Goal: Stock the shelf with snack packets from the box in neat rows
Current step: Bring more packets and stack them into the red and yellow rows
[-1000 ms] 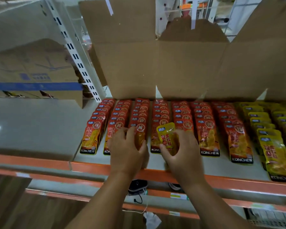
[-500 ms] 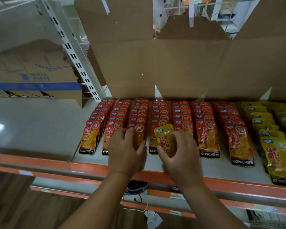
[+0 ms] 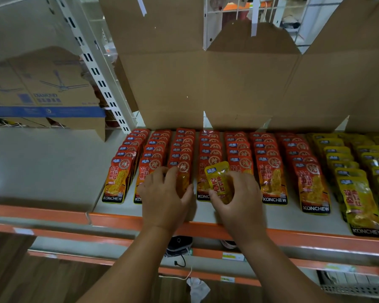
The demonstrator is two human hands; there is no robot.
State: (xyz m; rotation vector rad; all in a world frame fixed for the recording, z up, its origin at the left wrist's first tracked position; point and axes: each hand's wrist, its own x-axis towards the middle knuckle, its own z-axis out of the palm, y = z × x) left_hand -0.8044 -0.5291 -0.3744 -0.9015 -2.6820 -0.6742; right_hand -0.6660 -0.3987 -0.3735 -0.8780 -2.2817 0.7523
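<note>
Red snack packets point(image 3: 269, 171) lie in several overlapping rows on the grey shelf point(image 3: 53, 171) with its orange front edge. Yellow packets point(image 3: 357, 193) fill rows at the right. My right hand point(image 3: 239, 200) grips a small yellow packet point(image 3: 219, 182) tilted over the front of a red row. My left hand point(image 3: 164, 195) grips the front red packet point(image 3: 183, 173) of the third row, thumb on its right edge. A large open cardboard box point(image 3: 206, 84) stands behind the rows, its inside hidden.
A second cardboard box with blue tape point(image 3: 42, 95) sits at the back left of the shelf. A white slotted upright point(image 3: 96, 73) rises between the boxes. Bare shelf surface lies to the left of the red rows. Lower orange-edged shelves point(image 3: 206, 272) run below.
Both hands stay at the front of the red rows with little movement. The yellow packet in my right hand has shifted slightly. The camera has tilted a little.
</note>
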